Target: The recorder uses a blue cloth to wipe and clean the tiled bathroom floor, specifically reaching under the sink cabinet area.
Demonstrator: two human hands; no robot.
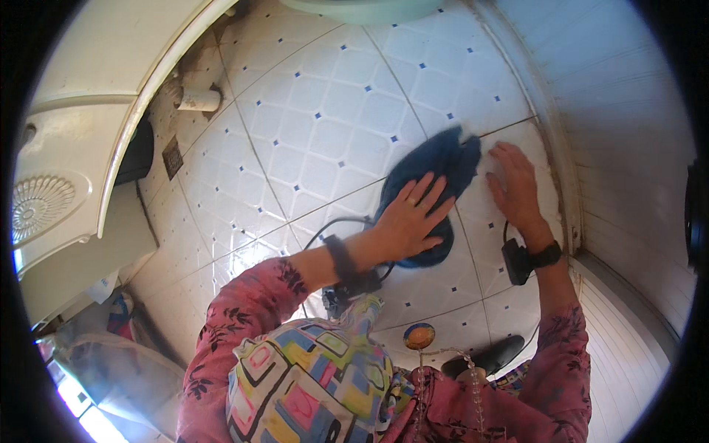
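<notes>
My left hand lies flat on a dark blue cloth, with its fingers spread. Under it the cloth is bunched on the white floor tiles, which carry small blue diamonds. A ring is on one finger. To the right of the cloth, my right hand is held apart from it with bent fingers, slightly blurred and holding nothing. Both wrists wear dark straps with small black devices; a cable runs near the left one.
White panelling rises along the right. A pale green basin rim shows at the top. On the left are white furniture with a shell ornament, a pipe stub and a floor drain. Below lies a black shoe.
</notes>
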